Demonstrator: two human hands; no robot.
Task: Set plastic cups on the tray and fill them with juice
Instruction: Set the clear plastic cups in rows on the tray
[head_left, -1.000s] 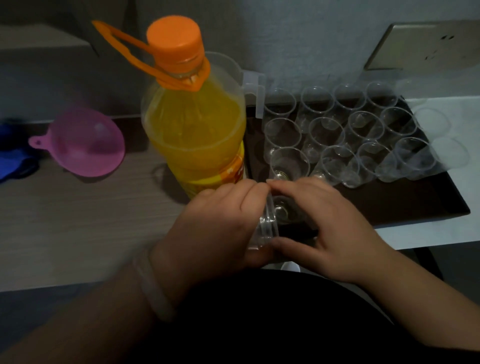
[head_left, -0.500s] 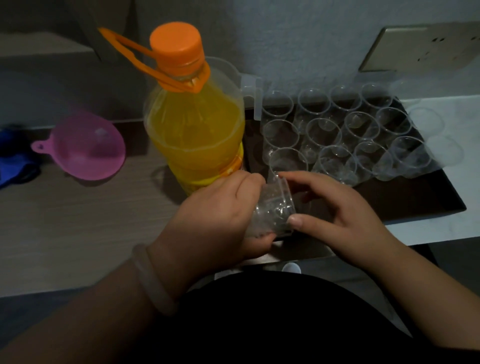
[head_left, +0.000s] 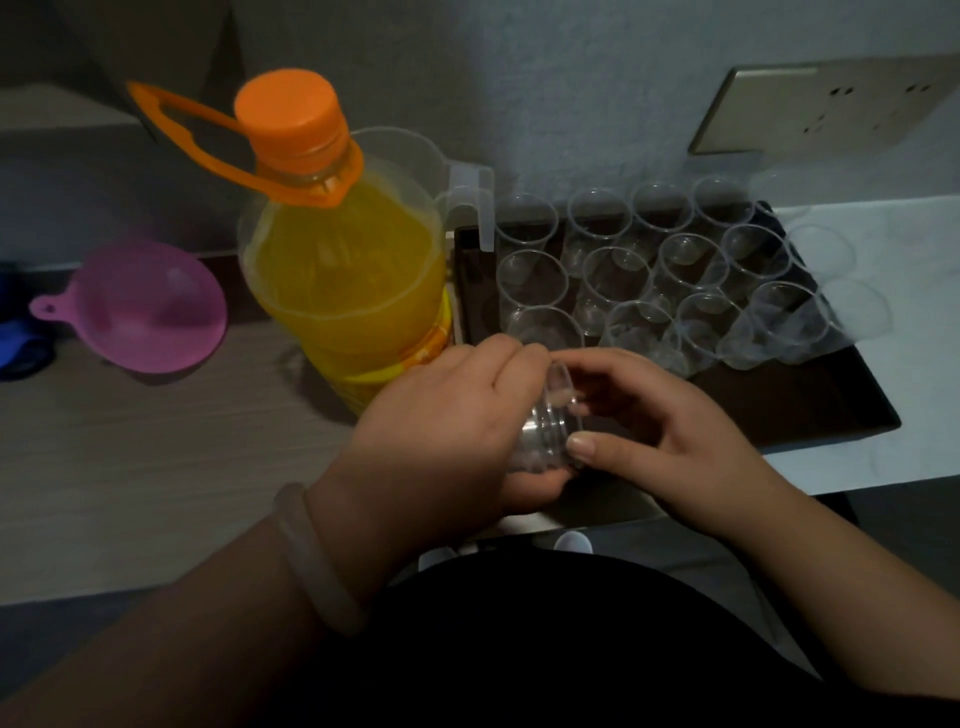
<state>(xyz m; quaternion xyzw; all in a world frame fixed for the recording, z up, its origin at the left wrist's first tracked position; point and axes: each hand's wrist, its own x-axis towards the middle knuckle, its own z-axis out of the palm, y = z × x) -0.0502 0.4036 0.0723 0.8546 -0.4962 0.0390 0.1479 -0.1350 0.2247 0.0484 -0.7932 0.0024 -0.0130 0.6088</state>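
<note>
Just before the person's body, over the near left corner of the tray, both hands meet on a short stack of clear plastic cups (head_left: 545, 434) held on its side, mouth turned to the right. The left hand (head_left: 447, 415) wraps its fingers over the top of the stack with the thumb underneath, gripping it. The right hand (head_left: 665, 431) is curled at the stack's open end, thumb below and fingers above, pinching the rim of the outermost cup. A pale bangle (head_left: 322, 561) sits on the left wrist.

Beyond the hands lies the dark brown rectangular tray (head_left: 779, 410), carrying upright clear plastic cups (head_left: 615, 275) packed close together in three rows across its far part; those at the right end show only faintly. Just left of the tray, on the wood-grain counter (head_left: 156, 467), stands a large clear plastic bottle of orange juice (head_left: 348, 291), closed with an orange screw cap (head_left: 291, 111) and fitted with an orange carrying loop (head_left: 192, 130). Behind the bottle stands a clear plastic jug (head_left: 467, 208), its handle toward the tray. Farther left, a pink plastic funnel (head_left: 150, 306) lies on the counter. On the wall above the tray is a metal socket plate (head_left: 831, 104).
</note>
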